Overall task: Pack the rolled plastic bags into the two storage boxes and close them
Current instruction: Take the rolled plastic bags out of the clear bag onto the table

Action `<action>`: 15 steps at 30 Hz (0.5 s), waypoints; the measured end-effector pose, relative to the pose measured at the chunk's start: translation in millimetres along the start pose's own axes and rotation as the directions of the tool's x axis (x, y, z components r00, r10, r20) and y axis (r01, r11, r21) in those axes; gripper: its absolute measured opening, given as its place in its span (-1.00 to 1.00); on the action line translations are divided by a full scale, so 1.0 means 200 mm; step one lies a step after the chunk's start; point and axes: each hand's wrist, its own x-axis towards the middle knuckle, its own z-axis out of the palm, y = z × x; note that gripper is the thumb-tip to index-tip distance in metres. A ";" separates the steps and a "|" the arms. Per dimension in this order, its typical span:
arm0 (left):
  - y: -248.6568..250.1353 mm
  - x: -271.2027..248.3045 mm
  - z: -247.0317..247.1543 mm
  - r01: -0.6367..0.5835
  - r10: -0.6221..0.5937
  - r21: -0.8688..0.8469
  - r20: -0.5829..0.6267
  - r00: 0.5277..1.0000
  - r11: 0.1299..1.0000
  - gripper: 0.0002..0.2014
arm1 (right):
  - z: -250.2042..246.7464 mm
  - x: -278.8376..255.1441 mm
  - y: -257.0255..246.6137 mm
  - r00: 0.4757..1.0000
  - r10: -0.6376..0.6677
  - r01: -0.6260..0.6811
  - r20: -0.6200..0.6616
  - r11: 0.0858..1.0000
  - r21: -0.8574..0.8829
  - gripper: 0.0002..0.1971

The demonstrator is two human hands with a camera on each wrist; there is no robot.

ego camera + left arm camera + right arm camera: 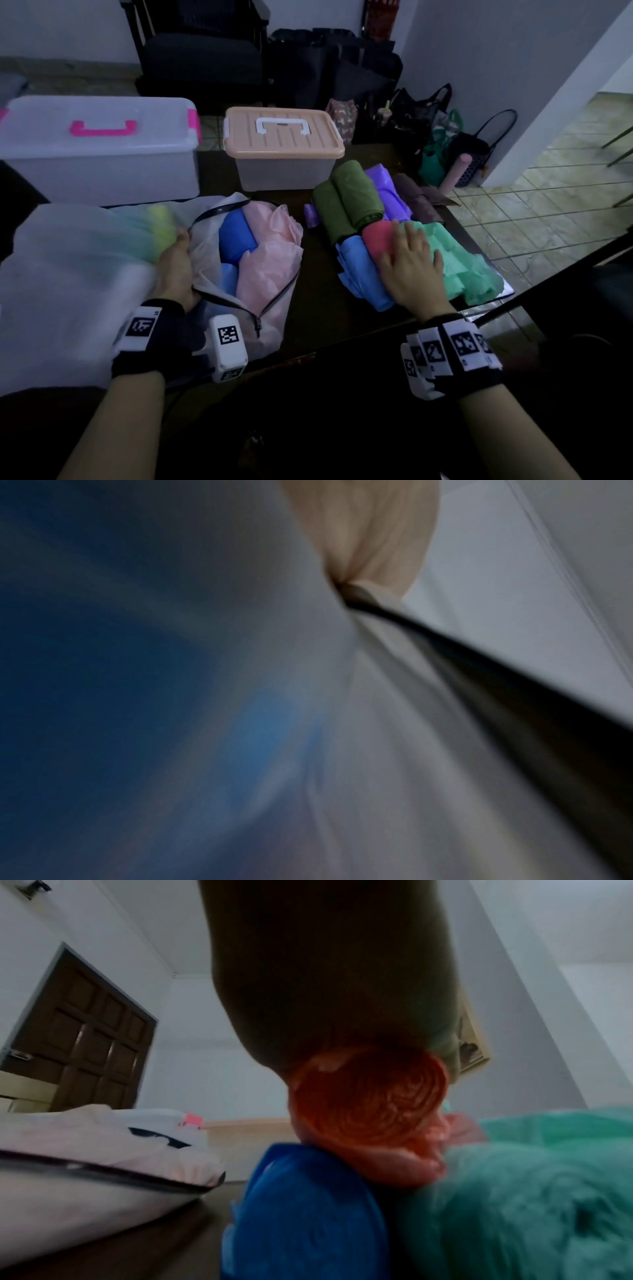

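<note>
Two closed storage boxes stand at the back: a large translucent box with a pink handle [99,150] and a smaller box with a peach lid [284,137]. A translucent zippered pouch [260,301] lies open in front, with blue [236,236] and pink [270,253] bags in it. My left hand [174,260] pinches the pouch's zipper edge [479,669]. To the right lies a heap of rolled bags: olive [349,198], purple [387,188], blue [359,274], teal [462,263] and red [376,236]. My right hand [411,257] rests on the red roll [369,1099], fingers spread.
A big whitish plastic bag [68,274] fills the near left. The dark table [325,301] ends just right of the heap, with tiled floor [548,212] beyond. Dark bags and a chair [205,51] stand behind the boxes.
</note>
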 end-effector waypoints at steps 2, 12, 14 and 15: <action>0.00 0.00 0.00 0.003 -0.003 -0.009 0.002 1.000 1.000 -0.59 | 0.05 0.00 0.02 0.998 -0.009 0.012 0.063 0.998 -0.061 -0.38; -0.01 -0.01 0.00 -0.023 0.023 0.001 -0.026 0.999 1.000 -0.64 | -0.01 -0.06 -0.27 0.967 -0.052 0.196 -0.250 0.780 0.594 -0.69; -0.01 -0.01 0.00 -0.023 0.023 0.005 -0.024 0.999 1.000 -0.62 | 0.01 -0.13 -0.43 0.991 -0.119 0.020 0.062 0.590 0.807 -0.78; -0.02 -0.01 -0.01 -0.027 0.027 0.015 -0.027 0.999 1.000 -0.60 | 0.04 -0.15 -0.49 0.968 -0.156 -0.083 0.196 0.539 0.838 -0.78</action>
